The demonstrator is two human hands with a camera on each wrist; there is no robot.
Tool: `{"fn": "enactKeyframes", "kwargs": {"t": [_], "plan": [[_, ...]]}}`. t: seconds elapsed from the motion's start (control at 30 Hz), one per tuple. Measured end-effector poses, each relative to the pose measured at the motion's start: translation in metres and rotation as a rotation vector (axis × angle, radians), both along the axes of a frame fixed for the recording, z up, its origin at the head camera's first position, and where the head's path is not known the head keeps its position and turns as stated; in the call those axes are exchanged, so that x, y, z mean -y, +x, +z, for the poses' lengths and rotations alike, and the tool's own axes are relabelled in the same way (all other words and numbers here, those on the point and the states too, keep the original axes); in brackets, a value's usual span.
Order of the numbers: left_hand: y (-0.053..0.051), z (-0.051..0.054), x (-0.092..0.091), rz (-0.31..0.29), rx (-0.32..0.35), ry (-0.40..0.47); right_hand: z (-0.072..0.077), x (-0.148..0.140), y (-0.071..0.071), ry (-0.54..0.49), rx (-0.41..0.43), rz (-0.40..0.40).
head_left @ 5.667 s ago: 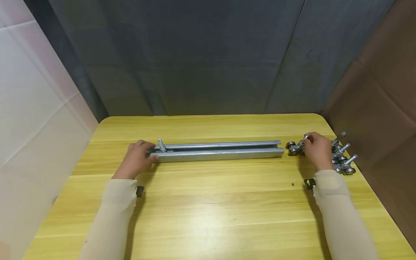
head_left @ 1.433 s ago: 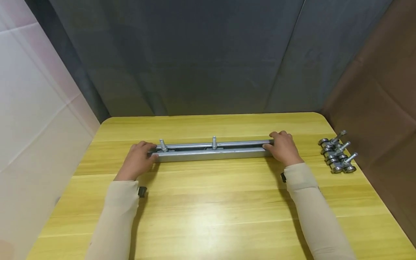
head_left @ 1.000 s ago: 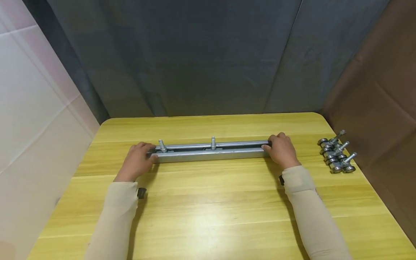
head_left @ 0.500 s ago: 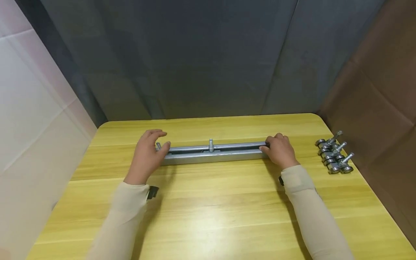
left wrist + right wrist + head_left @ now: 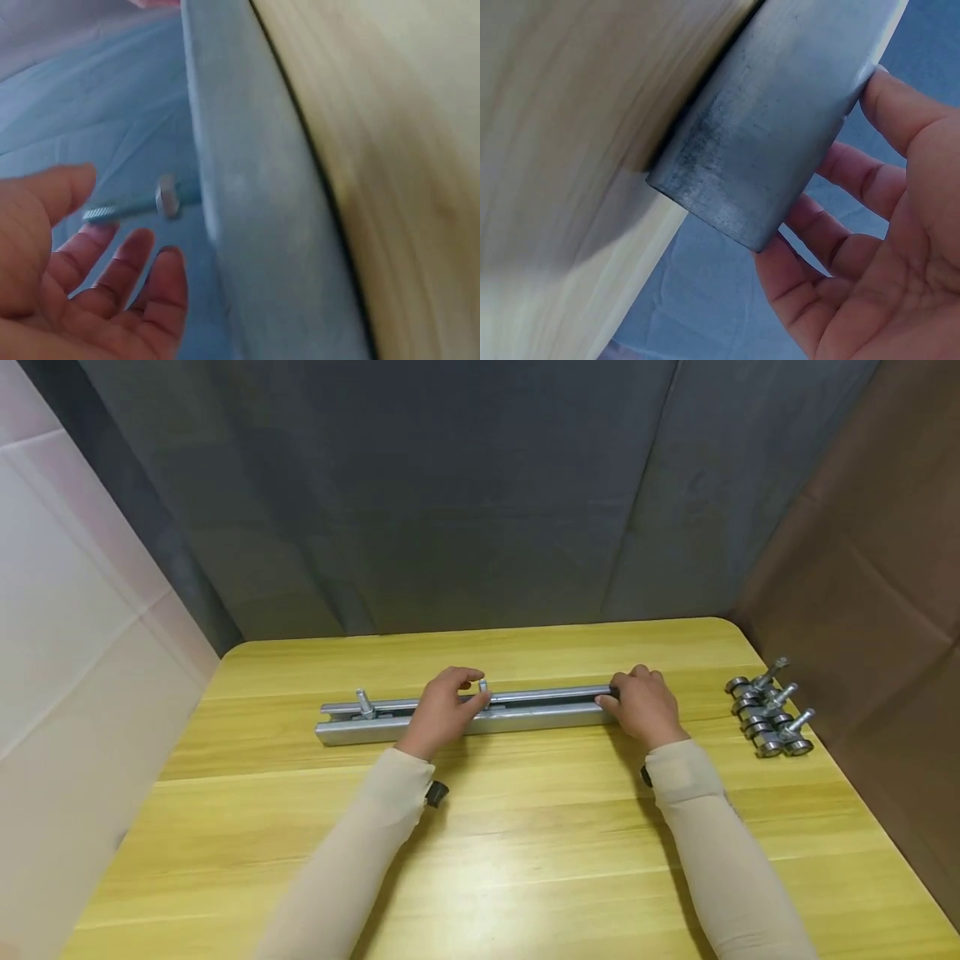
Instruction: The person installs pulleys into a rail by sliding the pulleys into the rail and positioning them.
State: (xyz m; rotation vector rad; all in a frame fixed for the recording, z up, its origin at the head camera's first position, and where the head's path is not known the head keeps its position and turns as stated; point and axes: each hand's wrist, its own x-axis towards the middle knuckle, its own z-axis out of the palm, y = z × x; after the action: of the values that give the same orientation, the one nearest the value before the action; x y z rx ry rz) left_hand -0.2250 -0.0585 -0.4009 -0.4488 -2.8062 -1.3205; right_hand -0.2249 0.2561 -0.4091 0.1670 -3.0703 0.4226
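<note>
A grey metal channel rail point(image 5: 540, 718) lies across the table, slot facing up. One bolt point(image 5: 364, 702) stands in its slot near the left end, a second bolt point(image 5: 483, 687) near the middle. My left hand point(image 5: 442, 710) is at the middle bolt, thumb and fingers apart around it; in the left wrist view a gap shows between the thumb and the threaded bolt point(image 5: 127, 208). With thumb and fingertips my right hand point(image 5: 645, 706) grips the rail's right end, also seen in the right wrist view, where the hand point(image 5: 900, 217) holds the rail's edges point(image 5: 765, 127).
Several roller trolleys with bolts point(image 5: 767, 714) stand together at the right side of the wooden table point(image 5: 525, 860). Dark cloth point(image 5: 450, 510) hangs behind the table, with white cloth on the left and brown cloth on the right.
My left hand has let go of the rail's left end and moved right to the middle bolt. Earlier, my right hand left the trolleys for the rail, and a second bolt appeared in the slot.
</note>
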Motion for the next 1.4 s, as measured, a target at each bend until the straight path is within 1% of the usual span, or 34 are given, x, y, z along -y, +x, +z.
{"fn": "enactKeyframes", "kwargs": {"t": [0.1,0.2,0.33,0.43,0.63,0.77,1.07,1.17,1.3,1.4], "plan": [[-0.001,-0.005,-0.007,0.015,-0.02,0.022,0.0,0.002,0.0,-0.003,-0.012,-0.006],[-0.001,-0.009,-0.008,0.036,-0.039,0.03,0.001,0.004,0.0,0.003,-0.019,-0.008],[-0.001,-0.01,-0.004,0.05,-0.065,0.012,0.002,0.004,0.0,0.004,-0.021,-0.006],[-0.001,-0.009,0.001,0.051,-0.082,-0.012,0.001,0.004,0.0,-0.002,-0.019,-0.003],[0.001,-0.009,0.016,0.084,-0.064,-0.029,0.0,0.003,-0.001,-0.001,-0.008,0.0],[0.003,-0.01,0.025,0.104,-0.045,-0.02,-0.001,0.0,0.0,0.0,0.007,0.002],[0.004,-0.009,0.038,0.121,-0.02,0.0,0.0,-0.001,0.0,-0.001,0.006,0.008],[0.004,-0.01,0.041,0.119,-0.015,0.011,0.001,-0.001,0.0,0.0,0.012,0.008],[0.005,-0.011,0.046,0.098,-0.007,0.009,0.001,0.0,0.001,-0.003,0.014,0.004],[0.009,-0.005,0.053,0.091,-0.015,0.019,0.0,0.0,0.001,0.004,-0.002,0.01]]}}
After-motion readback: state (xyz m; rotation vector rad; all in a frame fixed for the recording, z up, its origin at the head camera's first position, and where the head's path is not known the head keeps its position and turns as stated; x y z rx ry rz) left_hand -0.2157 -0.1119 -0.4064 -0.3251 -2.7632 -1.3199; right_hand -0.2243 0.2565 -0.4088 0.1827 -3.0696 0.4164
